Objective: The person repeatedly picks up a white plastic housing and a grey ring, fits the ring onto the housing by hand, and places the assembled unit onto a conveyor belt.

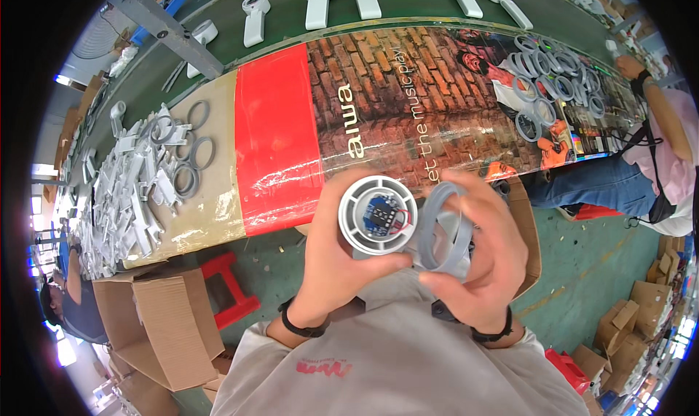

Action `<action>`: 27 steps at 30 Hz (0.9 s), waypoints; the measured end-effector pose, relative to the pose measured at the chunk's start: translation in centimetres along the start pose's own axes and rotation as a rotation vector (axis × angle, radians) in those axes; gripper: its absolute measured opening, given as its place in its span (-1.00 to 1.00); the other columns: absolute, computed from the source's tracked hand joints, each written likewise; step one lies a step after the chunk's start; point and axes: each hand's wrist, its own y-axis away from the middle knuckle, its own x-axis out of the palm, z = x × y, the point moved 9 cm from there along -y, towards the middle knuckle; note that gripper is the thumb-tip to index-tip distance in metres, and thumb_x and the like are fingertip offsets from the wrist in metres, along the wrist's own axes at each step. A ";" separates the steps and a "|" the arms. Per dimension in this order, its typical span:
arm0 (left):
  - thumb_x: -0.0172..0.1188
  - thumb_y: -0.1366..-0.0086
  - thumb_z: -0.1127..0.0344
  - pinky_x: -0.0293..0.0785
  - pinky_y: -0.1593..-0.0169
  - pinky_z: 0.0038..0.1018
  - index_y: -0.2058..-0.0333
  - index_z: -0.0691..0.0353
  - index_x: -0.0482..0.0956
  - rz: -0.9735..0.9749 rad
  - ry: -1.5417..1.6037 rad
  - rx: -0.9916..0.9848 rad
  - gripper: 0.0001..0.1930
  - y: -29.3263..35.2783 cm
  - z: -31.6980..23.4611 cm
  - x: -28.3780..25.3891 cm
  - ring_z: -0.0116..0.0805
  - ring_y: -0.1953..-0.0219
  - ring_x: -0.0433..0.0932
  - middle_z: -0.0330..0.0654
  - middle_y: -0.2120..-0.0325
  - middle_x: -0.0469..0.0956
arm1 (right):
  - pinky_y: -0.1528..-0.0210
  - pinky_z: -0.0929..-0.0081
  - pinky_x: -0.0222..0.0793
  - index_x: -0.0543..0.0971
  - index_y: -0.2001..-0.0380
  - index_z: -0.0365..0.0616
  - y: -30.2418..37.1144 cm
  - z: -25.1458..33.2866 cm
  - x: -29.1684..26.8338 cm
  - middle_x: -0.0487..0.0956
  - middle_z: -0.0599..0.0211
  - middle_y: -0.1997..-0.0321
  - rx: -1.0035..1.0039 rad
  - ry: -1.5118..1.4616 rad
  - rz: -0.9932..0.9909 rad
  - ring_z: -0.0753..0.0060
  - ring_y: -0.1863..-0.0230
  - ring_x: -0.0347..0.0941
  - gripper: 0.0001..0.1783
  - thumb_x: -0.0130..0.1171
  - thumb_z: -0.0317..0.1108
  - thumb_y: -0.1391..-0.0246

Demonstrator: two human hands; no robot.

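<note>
Two raised hands grip housing (376,216) (left (336,259)), ring (443,226) (right (486,259)).

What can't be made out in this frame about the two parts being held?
Head view only:
- White round housing: its lower body is hidden by the left hand.
- Grey ring: its lower edge is covered by the right hand.
- Small circuit board: components too small to identify.
</note>
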 end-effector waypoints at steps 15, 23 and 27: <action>0.49 0.20 0.45 0.38 -0.09 -0.43 -0.09 0.31 0.18 -0.082 0.159 -0.023 -0.14 1.0 1.6 -0.2 -0.35 -0.04 0.41 -0.13 0.03 0.35 | -0.03 0.15 0.38 0.40 0.03 -0.29 2.3 -1.1 0.7 0.35 -0.31 -0.10 -0.046 -0.214 -0.163 -0.17 -0.08 0.40 -0.25 0.52 -0.39 0.39; 0.50 0.19 0.42 0.37 -0.10 -0.40 -0.11 0.31 0.16 -0.140 0.144 0.027 -0.13 1.0 1.7 -0.5 -0.32 -0.04 0.41 -0.08 -0.01 0.34 | 0.02 0.22 0.43 0.41 0.03 -0.27 1.7 -0.9 1.1 0.32 -0.30 -0.14 -0.054 -0.151 -0.090 -0.14 -0.05 0.43 -0.25 0.52 -0.42 0.39; 0.49 0.22 0.44 0.39 -0.03 -0.36 -0.07 0.32 0.22 -0.154 -0.044 0.119 -0.17 0.8 0.8 -0.7 -0.25 0.00 0.42 -0.04 0.01 0.34 | 0.08 0.25 0.48 0.49 0.09 -0.23 0.8 -0.6 1.1 0.36 -0.20 -0.12 -0.040 -0.210 -0.129 -0.08 -0.04 0.45 -0.38 0.47 -0.50 0.35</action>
